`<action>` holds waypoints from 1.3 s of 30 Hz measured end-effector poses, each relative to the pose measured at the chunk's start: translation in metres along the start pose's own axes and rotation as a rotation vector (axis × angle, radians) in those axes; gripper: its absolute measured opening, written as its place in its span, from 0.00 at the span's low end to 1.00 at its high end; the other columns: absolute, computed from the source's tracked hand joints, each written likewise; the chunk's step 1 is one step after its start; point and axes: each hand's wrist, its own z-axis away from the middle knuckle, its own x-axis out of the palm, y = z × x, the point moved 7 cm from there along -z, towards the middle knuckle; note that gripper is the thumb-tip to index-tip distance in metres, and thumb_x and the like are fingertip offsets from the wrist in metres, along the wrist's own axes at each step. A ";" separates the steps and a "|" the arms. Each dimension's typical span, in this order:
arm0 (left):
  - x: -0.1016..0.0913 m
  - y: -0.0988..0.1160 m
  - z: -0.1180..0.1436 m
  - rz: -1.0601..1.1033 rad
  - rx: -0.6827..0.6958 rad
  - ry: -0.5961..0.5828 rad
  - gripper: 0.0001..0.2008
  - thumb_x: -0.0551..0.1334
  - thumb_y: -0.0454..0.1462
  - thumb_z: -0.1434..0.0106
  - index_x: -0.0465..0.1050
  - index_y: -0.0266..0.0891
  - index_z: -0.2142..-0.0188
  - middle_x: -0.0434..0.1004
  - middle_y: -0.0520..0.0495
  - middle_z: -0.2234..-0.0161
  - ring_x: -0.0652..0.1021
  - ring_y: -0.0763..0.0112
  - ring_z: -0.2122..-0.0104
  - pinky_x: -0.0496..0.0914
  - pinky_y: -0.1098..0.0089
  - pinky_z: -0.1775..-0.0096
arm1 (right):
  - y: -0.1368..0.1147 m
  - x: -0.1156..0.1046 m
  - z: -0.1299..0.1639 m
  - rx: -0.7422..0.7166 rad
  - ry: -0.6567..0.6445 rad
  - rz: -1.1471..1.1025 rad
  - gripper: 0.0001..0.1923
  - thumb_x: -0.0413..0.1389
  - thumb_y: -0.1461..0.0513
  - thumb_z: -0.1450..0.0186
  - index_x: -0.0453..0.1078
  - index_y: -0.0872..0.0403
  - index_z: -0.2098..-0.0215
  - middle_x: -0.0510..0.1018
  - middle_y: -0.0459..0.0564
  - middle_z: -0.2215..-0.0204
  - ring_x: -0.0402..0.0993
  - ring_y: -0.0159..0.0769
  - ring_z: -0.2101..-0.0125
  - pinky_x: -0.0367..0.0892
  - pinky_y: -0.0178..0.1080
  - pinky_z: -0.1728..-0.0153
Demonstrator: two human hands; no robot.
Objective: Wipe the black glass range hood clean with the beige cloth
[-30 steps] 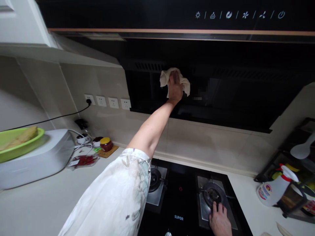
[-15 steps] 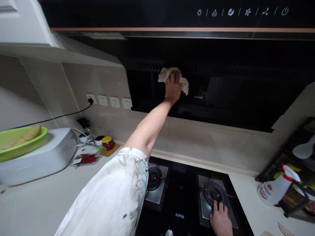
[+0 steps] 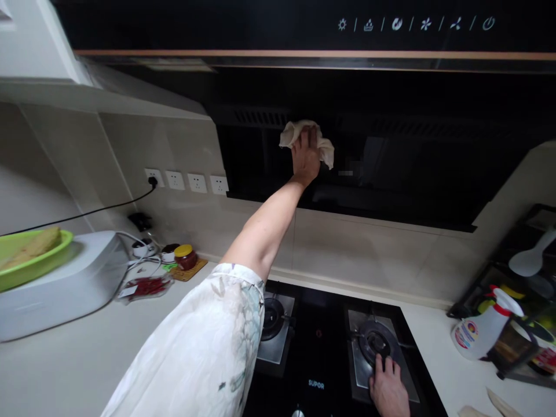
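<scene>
My left hand (image 3: 306, 156) presses a cream cloth (image 3: 326, 152) against the dark glass panel of the range hood (image 3: 408, 174), just below its left vent slots. The fingers lie over the cloth, and part of it bunches out on both sides. Down at the gas stove (image 3: 317, 359), my right hand (image 3: 388, 387) rests at the front of the right burner (image 3: 377, 341). Its fingers are stretched out and slightly apart, holding nothing. My left sleeve (image 3: 204, 341) covers part of the left burner (image 3: 271, 318).
A white spray bottle (image 3: 480, 330) stands right of the stove beside a black rack (image 3: 521, 347). On the left are a white appliance (image 3: 65, 289) carrying a green basin (image 3: 39, 263), a red-filled jar (image 3: 185, 258) and a packet of dried chillies (image 3: 145, 286). The hood overhangs the stove.
The view has shifted slightly, so the surroundings sit a little further left. My left hand and the cloth have slid slightly right along the panel. My right hand stays at the burner.
</scene>
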 end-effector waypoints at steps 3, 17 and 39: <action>-0.004 0.005 -0.002 -0.003 0.029 0.001 0.31 0.54 0.36 0.19 0.55 0.37 0.20 0.55 0.42 0.21 0.57 0.53 0.23 0.57 0.50 0.21 | 0.003 0.007 -0.002 0.003 -0.025 -0.015 0.26 0.54 0.66 0.26 0.78 0.60 0.32 0.77 0.66 0.38 0.73 0.55 0.38 0.78 0.45 0.46; 0.013 0.002 0.001 0.097 0.125 0.018 0.31 0.59 0.30 0.25 0.65 0.38 0.24 0.62 0.38 0.24 0.61 0.49 0.23 0.56 0.48 0.21 | 0.010 0.029 -0.003 -0.016 -0.042 -0.073 0.27 0.54 0.64 0.27 0.77 0.57 0.32 0.77 0.65 0.38 0.74 0.54 0.38 0.78 0.42 0.50; -0.007 0.043 -0.006 0.010 0.302 -0.053 0.34 0.47 0.30 0.23 0.55 0.40 0.20 0.50 0.50 0.19 0.51 0.60 0.20 0.48 0.54 0.18 | 0.013 0.025 -0.004 -0.018 -0.001 -0.113 0.26 0.55 0.64 0.29 0.78 0.58 0.35 0.77 0.67 0.40 0.75 0.55 0.40 0.78 0.44 0.50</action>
